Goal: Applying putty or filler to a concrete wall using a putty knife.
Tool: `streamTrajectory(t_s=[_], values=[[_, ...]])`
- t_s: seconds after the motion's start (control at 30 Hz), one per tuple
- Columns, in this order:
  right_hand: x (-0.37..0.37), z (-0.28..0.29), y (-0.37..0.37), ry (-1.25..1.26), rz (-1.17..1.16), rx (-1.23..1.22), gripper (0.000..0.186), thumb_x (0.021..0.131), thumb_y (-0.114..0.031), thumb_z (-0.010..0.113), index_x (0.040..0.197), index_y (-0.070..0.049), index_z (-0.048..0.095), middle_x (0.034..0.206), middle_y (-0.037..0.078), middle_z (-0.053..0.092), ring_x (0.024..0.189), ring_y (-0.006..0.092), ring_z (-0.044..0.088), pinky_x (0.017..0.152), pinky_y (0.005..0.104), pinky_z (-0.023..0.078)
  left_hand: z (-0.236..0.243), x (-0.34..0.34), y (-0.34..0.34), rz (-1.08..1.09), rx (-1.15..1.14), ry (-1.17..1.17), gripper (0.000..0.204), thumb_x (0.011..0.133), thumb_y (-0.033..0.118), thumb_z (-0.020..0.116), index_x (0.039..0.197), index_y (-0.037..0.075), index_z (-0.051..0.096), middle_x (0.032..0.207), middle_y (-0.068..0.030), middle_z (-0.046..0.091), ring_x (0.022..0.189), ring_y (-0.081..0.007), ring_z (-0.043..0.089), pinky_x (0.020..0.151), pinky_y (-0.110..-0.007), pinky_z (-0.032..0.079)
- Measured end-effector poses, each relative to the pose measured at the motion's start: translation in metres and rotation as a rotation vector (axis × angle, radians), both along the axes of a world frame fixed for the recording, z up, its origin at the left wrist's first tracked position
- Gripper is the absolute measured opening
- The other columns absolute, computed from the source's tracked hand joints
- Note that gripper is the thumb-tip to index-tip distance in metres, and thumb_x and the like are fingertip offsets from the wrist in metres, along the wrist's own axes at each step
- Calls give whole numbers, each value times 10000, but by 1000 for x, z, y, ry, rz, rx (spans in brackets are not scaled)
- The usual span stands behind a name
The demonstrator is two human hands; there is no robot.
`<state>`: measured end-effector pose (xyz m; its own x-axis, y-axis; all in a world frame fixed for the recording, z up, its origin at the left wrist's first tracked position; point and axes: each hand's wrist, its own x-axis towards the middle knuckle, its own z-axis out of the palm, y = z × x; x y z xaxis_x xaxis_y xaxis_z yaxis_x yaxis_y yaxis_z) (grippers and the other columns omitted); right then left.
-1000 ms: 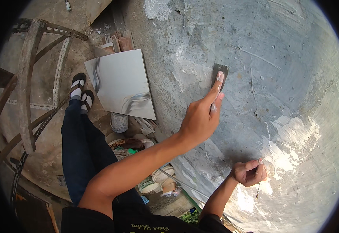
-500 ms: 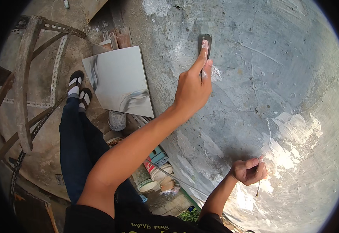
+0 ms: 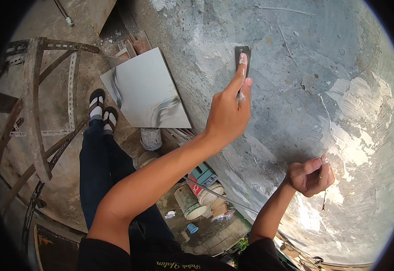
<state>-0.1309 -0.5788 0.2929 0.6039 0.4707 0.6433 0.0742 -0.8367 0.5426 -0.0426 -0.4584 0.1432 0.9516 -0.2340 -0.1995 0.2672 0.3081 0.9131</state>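
Observation:
My left hand (image 3: 228,115) grips a putty knife (image 3: 239,50), its index finger stretched along the dark blade. The blade lies against a grey plastered wall (image 3: 278,108). White paste smears the index finger. Lower right, my right hand (image 3: 312,177) is closed, thumb and fingers pinched around a thin scraper (image 3: 325,198) seen almost edge-on. Only a narrow strip of it shows below the fingers, and white paste coats a fingertip. Bright white patches of filler (image 3: 357,144) spread over the wall beside this hand. Thin cracks run across the wall above it.
Down at left stand a metal and wood frame (image 3: 34,113) and a leaning glossy tile (image 3: 149,90). A paste-stained bucket (image 3: 151,139) sits below the tile. More tubs (image 3: 190,203) and a small blue cup (image 3: 192,228) lie near the wall's foot. My sandalled feet (image 3: 102,108) are on the floor.
The whole view has shifted. Against the wall, my left hand's putty knife has slid lower, over where a small white dab showed. My right hand keeps about the same place on the wall.

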Motion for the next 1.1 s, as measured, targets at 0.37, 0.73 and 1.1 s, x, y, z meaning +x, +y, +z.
streamTrajectory(t_s=[0.37,0.73,1.1], values=[[-3,-8,10,28,-54,188,134,809,-6,632,941,17,633,855,99,623,765,198,526,722,320,409,15,-24,-11,63,-21,-73,474,990,166,467,1434,36,360,1100,-277,581,644,-397,588,580,-371,459],[-52,-14,46,136,-74,579,131,838,-37,552,945,15,606,898,136,547,802,256,510,751,404,442,11,-26,-15,104,-72,-111,477,998,201,455,1433,29,359,1163,-268,577,687,-386,632,601,-374,473],[-227,-185,189,839,-780,1654,320,915,-135,635,1195,2,561,932,94,597,773,162,587,713,299,474,-8,-20,-20,222,-9,-269,445,999,201,454,1404,22,405,665,-260,554,500,-331,554,495,-382,401]])
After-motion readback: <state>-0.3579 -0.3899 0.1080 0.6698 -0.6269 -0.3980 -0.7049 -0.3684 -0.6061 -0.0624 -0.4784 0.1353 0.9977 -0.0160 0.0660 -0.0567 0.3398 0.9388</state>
